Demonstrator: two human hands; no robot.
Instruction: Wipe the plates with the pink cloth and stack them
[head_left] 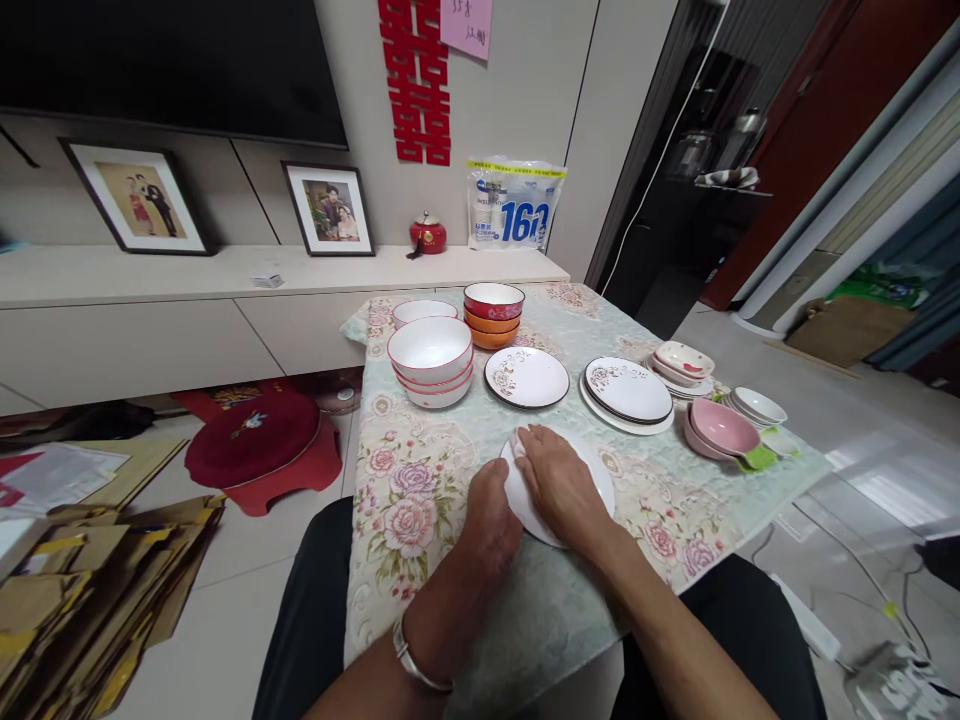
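Observation:
A white plate [600,480] is under my two hands near the front of the table. My left hand [491,505] grips its left rim, with the thumb at the edge and the other fingers mostly hidden. On the plate's upper face my right hand [555,475] presses a folded white cloth [518,443], of which only a small part shows at the fingertips. Just beyond lies a flower-patterned plate with a dark rim [536,378]. To the right, similar plates [628,388] are stacked on a plain white one.
White bowls with red rims [431,352] and a stack of red and orange bowls [493,312] stand at the back left. Pink bowls [720,428], small white bowls [757,405] and heart-marked dishes [684,360] sit at the right. A red stool [259,440] is left of the floral-covered table [420,600].

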